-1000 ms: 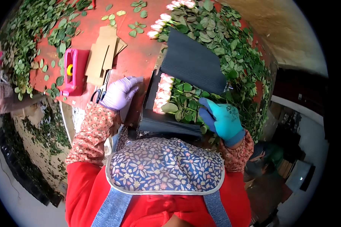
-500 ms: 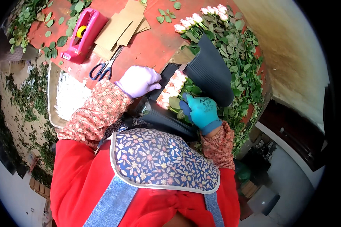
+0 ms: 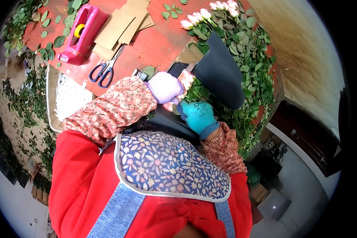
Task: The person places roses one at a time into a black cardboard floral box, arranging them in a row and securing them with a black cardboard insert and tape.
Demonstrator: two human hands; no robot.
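Note:
A bunch of pale pink roses (image 3: 187,78) with green leaves lies in a dark box-like holder close to my apron. A black ribbed sheet (image 3: 220,71) curves up on the bunch's right side. My left hand (image 3: 164,88), in a lavender glove, rests over the blooms with its fingers curled down and mostly hidden. Close beside it, my right hand (image 3: 199,117), in a teal glove, reaches in at the lower blooms and leaves. Its fingers are drawn together, and what is between them is hidden.
Scissors (image 3: 107,69), a pink tape dispenser (image 3: 83,35) and brown cardboard pieces (image 3: 117,25) lie on the red table (image 3: 160,43). More roses (image 3: 196,19) and a leafy heap (image 3: 254,71) cover the right side. A tray (image 3: 53,101) of white strips stands at left.
My left hand has moved right, from the holder's left edge onto the blooms. My right hand has shifted slightly left toward it. A small metal-and-black object now shows behind my left wrist.

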